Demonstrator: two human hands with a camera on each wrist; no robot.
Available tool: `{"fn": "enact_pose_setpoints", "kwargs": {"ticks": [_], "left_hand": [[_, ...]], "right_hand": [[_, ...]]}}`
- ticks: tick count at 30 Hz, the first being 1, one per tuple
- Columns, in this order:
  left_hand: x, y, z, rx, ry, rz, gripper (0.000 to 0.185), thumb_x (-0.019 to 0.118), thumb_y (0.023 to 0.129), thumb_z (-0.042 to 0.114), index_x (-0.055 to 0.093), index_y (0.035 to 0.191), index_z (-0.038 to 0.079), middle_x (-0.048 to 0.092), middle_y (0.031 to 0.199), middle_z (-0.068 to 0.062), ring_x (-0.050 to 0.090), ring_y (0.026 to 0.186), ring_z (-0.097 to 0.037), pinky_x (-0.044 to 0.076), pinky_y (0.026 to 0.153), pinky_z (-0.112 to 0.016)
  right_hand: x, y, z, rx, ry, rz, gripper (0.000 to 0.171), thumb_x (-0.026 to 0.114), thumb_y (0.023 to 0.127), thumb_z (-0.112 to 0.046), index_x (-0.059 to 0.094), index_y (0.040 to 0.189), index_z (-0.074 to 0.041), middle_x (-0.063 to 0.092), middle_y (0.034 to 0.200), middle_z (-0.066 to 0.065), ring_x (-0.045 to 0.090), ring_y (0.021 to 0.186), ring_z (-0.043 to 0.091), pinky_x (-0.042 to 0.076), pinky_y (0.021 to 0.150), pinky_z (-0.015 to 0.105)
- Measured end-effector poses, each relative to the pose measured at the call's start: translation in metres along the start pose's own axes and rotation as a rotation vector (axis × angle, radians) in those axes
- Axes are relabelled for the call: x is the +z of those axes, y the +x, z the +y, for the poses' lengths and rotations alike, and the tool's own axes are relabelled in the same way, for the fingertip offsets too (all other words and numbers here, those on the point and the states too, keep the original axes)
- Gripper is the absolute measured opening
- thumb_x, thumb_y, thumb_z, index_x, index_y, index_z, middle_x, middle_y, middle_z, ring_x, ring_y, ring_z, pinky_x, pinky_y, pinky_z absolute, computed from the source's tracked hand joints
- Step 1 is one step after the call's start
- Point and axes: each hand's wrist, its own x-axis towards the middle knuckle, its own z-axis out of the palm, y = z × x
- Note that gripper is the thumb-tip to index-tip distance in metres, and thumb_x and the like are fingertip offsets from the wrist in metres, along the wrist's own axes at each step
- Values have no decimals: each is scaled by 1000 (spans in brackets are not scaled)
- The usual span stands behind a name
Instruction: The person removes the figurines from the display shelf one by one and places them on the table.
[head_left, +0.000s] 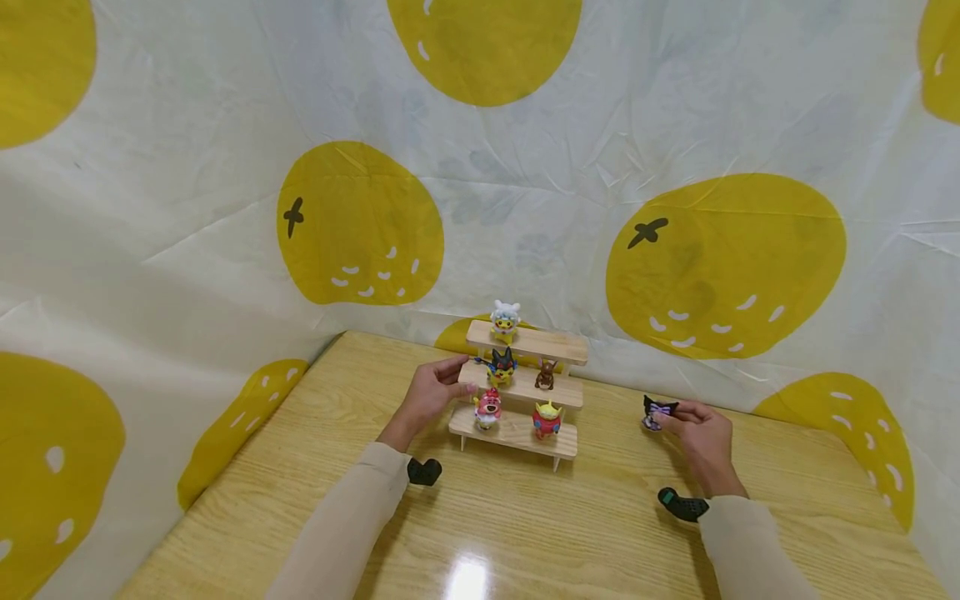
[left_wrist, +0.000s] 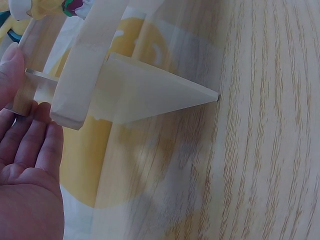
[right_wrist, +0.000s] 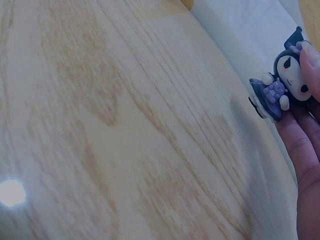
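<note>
Head view: my left hand [head_left: 429, 395] rests at the left end of the shelf [head_left: 520, 390]; my right hand [head_left: 697, 435] is off to the right, well apart from it.
Done so far: five figures stand on the three steps, one on top and two on each step below.
Left, as I judge it: the dark figure [head_left: 657, 412] is not yet on the shelf; the top step has room.
Left fingers: straight, touching the middle step's end [left_wrist: 67, 107], gripping nothing.
Right fingers: pinching the dark figure, held just above the table [head_left: 525, 525].
Arms: both forearms reach forward, sleeves low over the table.
</note>
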Motion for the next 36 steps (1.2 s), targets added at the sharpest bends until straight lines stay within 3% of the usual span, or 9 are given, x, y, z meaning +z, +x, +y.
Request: {"fn": "enact_pose_setpoints", "kwargs": {"ticks": [5, 13, 20, 27, 36], "left_hand": [[-1, -1, 0, 0, 0, -10, 61, 78, 93, 6, 55, 150, 0, 54, 154, -20, 50, 146, -35, 50, 113, -44], [-3, 0, -2, -5, 3, -14, 64, 78, 93, 6, 52, 151, -2, 53, 155, -20, 50, 146, -35, 51, 112, -44], [-2, -1, -1, -11, 2, -20, 65, 78, 93, 6, 51, 152, -1, 53, 156, -18, 49, 147, -33, 51, 113, -43], [-2, 0, -2, -13, -1, -12, 64, 79, 92, 5, 53, 151, -1, 55, 155, -17, 50, 146, -32, 50, 113, -44], [-3, 0, -2, -13, 16, -11, 62, 79, 93, 8, 56, 150, 3, 53, 157, -16, 48, 148, -33, 48, 116, -45]], "right_hand": [[0, -3, -2, 6, 48, -4, 20, 88, 83, -5, 74, 89, -19, 72, 76, -22, 68, 77, -6, 58, 69, 13], [1, -5, -2, 8, 24, 14, 21, 88, 83, -5, 75, 86, -22, 71, 75, -23, 67, 76, -7, 57, 68, 12], [1, -4, 0, 31, 126, 9, 21, 88, 81, 0, 74, 85, -15, 74, 74, -18, 70, 75, -3, 59, 67, 14], [0, -5, 0, 20, 79, 1, 20, 88, 82, -3, 75, 86, -18, 73, 75, -20, 69, 75, -4, 58, 68, 14], [1, -5, 0, 25, 115, -4, 20, 88, 82, -1, 74, 85, -15, 74, 75, -18, 70, 75, -3, 59, 66, 15]]}}
